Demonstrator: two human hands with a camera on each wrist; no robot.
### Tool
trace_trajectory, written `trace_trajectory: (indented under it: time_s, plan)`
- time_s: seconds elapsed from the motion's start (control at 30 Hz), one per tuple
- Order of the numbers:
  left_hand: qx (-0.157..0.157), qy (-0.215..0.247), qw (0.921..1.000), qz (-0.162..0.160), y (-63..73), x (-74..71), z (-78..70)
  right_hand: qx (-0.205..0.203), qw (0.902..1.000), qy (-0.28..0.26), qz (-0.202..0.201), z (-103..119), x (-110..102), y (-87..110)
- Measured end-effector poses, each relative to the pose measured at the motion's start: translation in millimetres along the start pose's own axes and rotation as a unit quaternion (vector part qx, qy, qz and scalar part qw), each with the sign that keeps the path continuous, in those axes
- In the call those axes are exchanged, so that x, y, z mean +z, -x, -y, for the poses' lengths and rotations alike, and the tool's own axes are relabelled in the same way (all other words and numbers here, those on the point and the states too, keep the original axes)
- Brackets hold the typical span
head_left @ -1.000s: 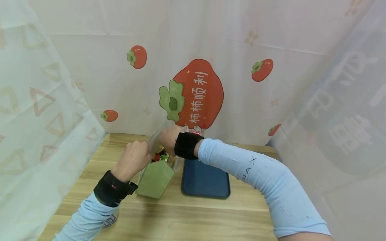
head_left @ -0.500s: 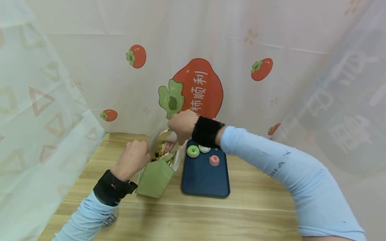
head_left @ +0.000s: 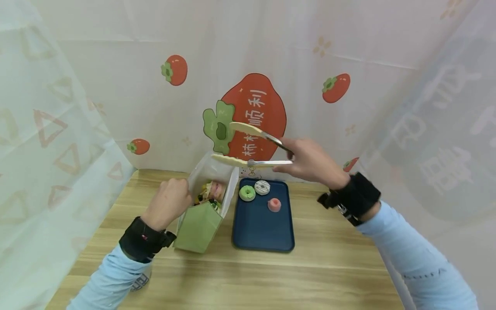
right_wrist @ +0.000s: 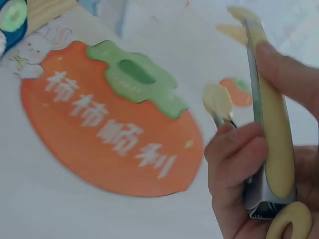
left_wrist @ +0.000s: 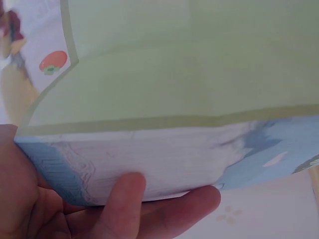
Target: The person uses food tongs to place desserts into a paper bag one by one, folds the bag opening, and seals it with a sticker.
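Observation:
My left hand [head_left: 170,201] pinches the rim of a green paper bag [head_left: 199,226]; in the left wrist view its thumb lies on the bag's printed side [left_wrist: 164,154]. Inside the bag are a pink-and-cream piece [head_left: 216,190] and other colourful bits, partly hidden by the front wall. My right hand [head_left: 314,161] grips a pair of tongs [head_left: 267,162] with cream tips, spread apart above the bag and tray, with nothing between them. The right wrist view shows fingers and thumb around the cream handle [right_wrist: 276,134].
A dark blue tray [head_left: 263,232] right of the bag carries a green donut [head_left: 247,193], a white striped donut [head_left: 262,187] and a small pink piece [head_left: 274,205]. A round patterned object [head_left: 140,282] is partly behind the left forearm. A curtain hangs behind the table.
My right hand has drawn the tongs up and right, out of the bag, and the tongs' arms now show spread. The tray's sweets have come into view. My left hand stays at the bag.

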State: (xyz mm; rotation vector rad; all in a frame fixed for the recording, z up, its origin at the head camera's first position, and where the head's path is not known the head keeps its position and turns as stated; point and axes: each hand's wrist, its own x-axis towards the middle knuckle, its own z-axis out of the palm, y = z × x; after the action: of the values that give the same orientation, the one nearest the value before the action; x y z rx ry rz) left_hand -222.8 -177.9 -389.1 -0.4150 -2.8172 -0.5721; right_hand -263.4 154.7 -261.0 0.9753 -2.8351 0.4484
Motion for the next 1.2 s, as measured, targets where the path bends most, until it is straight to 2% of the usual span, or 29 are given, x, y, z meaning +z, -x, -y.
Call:
trace_trajectory:
  time_s: [0.1, 0.2, 0.33, 0.47, 0.53, 0.6, 0.7, 1.0, 1.2]
  plan:
    - [0.004, 0.001, 1.0000, 0.000, -1.7, 0.7, -1.6, 0.017, 0.9985, -0.010, -0.052, -24.5, 20.5, 25.6]
    - [0.005, 0.001, 1.0000, -0.001, -2.3, 1.6, -2.5, 0.041, 0.9967, -0.011, -0.070, -48.1, 49.9, 47.3]
    - [0.003, 0.005, 1.0000, -0.001, 0.1, 0.6, -0.4, 0.112, 0.9920, -0.036, -0.044, -75.1, 96.8, 69.4]
    - [0.003, 0.006, 1.0000, -0.006, 1.2, 0.1, 1.3, 0.202, 0.9783, -0.045, 0.008, -99.3, 140.1, 84.1]
    - [0.001, 0.006, 1.0000, -0.006, 1.4, 0.0, 1.8, 0.227, 0.9732, -0.027, 0.027, -109.7, 157.8, 89.9]
    - [-0.001, 0.007, 1.0000, -0.005, 1.5, -0.4, 2.1, 0.234, 0.9717, -0.003, 0.035, -117.4, 171.1, 95.4]
    - [0.001, 0.002, 1.0000, -0.006, 1.4, -1.6, 2.4, 0.235, 0.9712, 0.013, 0.035, -125.3, 183.7, 101.8]
    - [0.001, -0.001, 1.0000, 0.000, 1.0, 0.3, 0.9, 0.263, 0.9628, 0.007, 0.063, -138.7, 202.4, 113.2]
    - [0.009, -0.008, 0.9999, -0.005, -0.8, 0.6, 1.8, 0.257, 0.9642, 0.024, 0.060, -142.6, 209.1, 116.1]
